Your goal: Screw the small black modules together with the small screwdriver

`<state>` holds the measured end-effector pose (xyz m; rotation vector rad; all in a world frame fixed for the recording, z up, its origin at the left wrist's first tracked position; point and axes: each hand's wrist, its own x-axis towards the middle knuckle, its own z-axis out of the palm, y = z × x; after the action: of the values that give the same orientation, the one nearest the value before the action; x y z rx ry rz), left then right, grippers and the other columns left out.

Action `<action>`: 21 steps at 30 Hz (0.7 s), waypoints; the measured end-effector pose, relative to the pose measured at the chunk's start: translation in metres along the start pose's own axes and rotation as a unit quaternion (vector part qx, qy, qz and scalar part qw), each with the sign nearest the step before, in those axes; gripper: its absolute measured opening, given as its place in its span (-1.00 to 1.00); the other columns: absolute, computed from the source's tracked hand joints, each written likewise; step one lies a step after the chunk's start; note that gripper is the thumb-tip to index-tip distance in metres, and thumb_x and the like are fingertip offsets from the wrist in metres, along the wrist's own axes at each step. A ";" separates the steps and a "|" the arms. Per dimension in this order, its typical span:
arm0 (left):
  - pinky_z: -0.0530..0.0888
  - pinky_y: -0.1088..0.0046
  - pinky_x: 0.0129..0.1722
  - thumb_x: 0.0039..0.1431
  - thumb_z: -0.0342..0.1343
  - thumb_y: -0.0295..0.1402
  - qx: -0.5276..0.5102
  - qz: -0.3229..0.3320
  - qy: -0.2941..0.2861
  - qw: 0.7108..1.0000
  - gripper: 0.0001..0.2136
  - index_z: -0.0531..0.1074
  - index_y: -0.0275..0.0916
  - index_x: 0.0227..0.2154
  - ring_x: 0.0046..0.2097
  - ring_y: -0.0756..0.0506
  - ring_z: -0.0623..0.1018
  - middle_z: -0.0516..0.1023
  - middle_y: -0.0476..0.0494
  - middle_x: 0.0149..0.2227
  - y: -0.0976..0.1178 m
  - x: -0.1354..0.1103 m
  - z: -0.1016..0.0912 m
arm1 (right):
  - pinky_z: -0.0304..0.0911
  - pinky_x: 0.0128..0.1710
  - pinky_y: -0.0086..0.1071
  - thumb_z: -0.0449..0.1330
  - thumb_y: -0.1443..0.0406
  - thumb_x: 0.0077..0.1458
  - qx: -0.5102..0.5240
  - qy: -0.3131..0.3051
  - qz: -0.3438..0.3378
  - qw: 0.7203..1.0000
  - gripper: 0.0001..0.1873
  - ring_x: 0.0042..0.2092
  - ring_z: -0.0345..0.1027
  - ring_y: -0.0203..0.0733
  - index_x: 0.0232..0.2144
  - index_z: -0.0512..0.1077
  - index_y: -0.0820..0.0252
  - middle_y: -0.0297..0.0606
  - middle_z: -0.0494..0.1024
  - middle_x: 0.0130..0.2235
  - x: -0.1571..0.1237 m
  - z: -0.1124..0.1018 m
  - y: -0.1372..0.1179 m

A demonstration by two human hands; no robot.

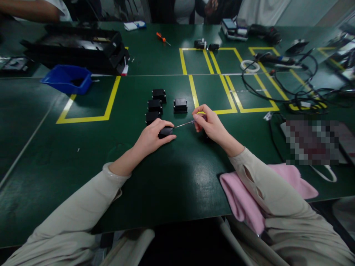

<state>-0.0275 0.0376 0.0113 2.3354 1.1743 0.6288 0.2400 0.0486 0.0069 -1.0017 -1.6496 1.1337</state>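
Observation:
On the green table, my left hand (152,135) is closed around a small black box-shaped part (166,132), thumb and fingers on its sides. Between the fingertips of my right hand (208,123) is a screwdriver (184,124), its thin metal shaft pointing left. The tip meets the right end of the held part or lies very close to it; I cannot tell which. Three similar black parts (154,106) with shiny pins stand in a column just beyond my left hand. Another black part (180,105) sits apart, between and beyond both hands.
A blue bin (68,79) stands at the left before stacked black trays (80,48). An orange screwdriver (163,38) lies farther back. Cables (280,92) and a tape roll (250,66) are at the right. A pink cloth (241,195) lies under my right forearm. People sit opposite.

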 end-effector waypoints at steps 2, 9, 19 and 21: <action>0.49 0.14 0.10 0.32 0.24 -0.12 0.002 0.001 0.000 1.000 -0.68 0.50 -0.17 0.01 0.04 -0.26 0.57 0.57 -0.20 0.02 0.000 0.000 0.000 | 0.18 -0.48 -0.41 0.12 0.19 0.42 0.002 -0.004 -0.005 1.000 -0.87 -0.53 0.31 -0.33 -0.16 0.25 0.08 -0.52 0.37 -0.54 0.000 0.000 0.001; 0.49 0.16 0.10 0.32 0.24 -0.14 0.004 0.015 0.008 1.000 -0.69 0.50 -0.18 0.01 0.05 -0.25 0.57 0.58 -0.20 0.01 -0.002 0.000 0.001 | 0.20 -0.47 -0.41 0.17 0.20 0.39 0.000 0.002 -0.005 1.000 -0.85 -0.53 0.32 -0.35 -0.14 0.25 0.08 -0.53 0.41 -0.52 0.000 -0.001 0.003; 0.50 0.16 0.08 0.34 0.24 -0.13 0.005 0.015 0.008 1.000 -0.68 0.51 -0.20 0.02 0.04 -0.25 0.57 0.57 -0.21 0.00 -0.002 0.000 0.000 | 0.22 -0.45 -0.38 0.19 0.29 0.34 -0.004 0.011 -0.007 1.000 -0.85 -0.52 0.34 -0.33 -0.12 0.25 0.07 -0.53 0.40 -0.50 -0.002 0.000 0.001; 0.50 0.16 0.08 0.33 0.24 -0.13 0.005 0.013 0.008 1.000 -0.68 0.50 -0.19 0.02 0.04 -0.25 0.57 0.57 -0.21 0.01 -0.002 0.000 0.000 | 0.22 -0.45 -0.38 0.20 0.28 0.34 -0.005 0.011 -0.002 1.000 -0.84 -0.52 0.34 -0.33 -0.13 0.25 0.07 -0.52 0.41 -0.50 -0.001 0.000 0.001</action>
<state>-0.0286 0.0383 0.0098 2.3618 1.1585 0.6525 0.2405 0.0478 0.0053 -1.0124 -1.6399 1.1088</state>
